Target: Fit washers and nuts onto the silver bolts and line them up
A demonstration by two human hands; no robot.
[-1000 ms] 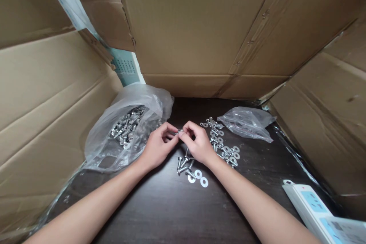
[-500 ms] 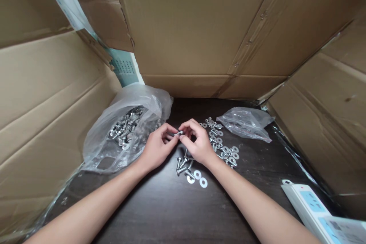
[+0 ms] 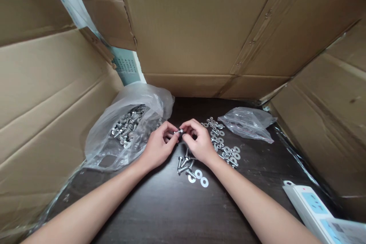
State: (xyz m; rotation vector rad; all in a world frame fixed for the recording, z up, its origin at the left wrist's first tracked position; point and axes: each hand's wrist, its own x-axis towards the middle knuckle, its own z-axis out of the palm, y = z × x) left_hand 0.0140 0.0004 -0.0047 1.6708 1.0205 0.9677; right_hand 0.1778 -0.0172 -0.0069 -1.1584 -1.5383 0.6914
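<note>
My left hand (image 3: 159, 145) and my right hand (image 3: 198, 142) meet over the dark table (image 3: 160, 206), fingertips pinched together on a small silver bolt (image 3: 178, 131) held between them. Whether a nut or washer sits on the bolt is too small to tell. Just below the hands lies a small heap of assembled bolts (image 3: 184, 164) with two or three flat washers (image 3: 200, 177). To the right of my right hand, loose nuts and washers (image 3: 224, 143) are scattered on the table.
A clear plastic bag full of bolts (image 3: 126, 127) lies open at the left. A smaller crumpled clear bag (image 3: 247, 122) lies at the right. Cardboard walls (image 3: 200, 26) surround the table on three sides. A white power strip (image 3: 314, 207) sits at the bottom right.
Both hands stay pinched on the bolt in the same place; only the fingertips shift slightly. The camera view wobbles a little.
</note>
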